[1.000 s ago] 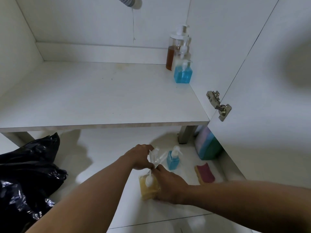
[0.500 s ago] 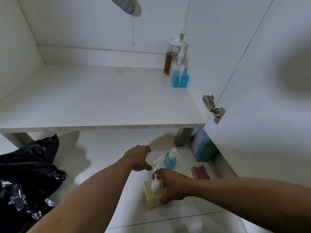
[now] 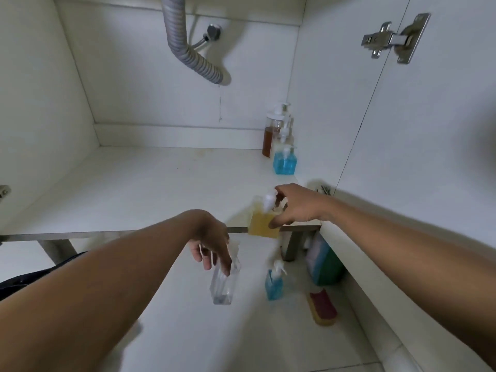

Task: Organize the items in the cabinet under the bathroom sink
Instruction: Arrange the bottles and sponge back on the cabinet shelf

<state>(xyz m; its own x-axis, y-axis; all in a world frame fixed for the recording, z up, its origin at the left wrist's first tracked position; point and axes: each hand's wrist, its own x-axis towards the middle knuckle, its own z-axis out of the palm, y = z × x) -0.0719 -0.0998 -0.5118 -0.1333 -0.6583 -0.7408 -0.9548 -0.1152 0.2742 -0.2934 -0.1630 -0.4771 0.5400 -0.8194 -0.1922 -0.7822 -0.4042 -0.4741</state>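
Note:
My right hand (image 3: 296,205) grips a yellow pump bottle (image 3: 262,222) by its neck and holds it in the air at the front edge of the white cabinet shelf (image 3: 134,194). My left hand (image 3: 212,241) holds the top of a clear, empty pump bottle (image 3: 224,281) above the floor. A small blue pump bottle (image 3: 273,281) stands on the floor beside it. At the shelf's back right corner stand a brown pump bottle (image 3: 269,138), a clear one and a blue one (image 3: 284,162).
A grey corrugated drain hose (image 3: 185,47) hangs from above the shelf. The cabinet door (image 3: 429,143) stands open on the right with its hinge (image 3: 394,38). A red-and-yellow sponge (image 3: 322,307) and a blue-green pack (image 3: 323,264) lie on the floor by the shelf leg (image 3: 292,245).
My right hand has lifted the yellow bottle from the floor up to the shelf edge. My left hand has raised the clear bottle off the floor. The camera has tilted upward.

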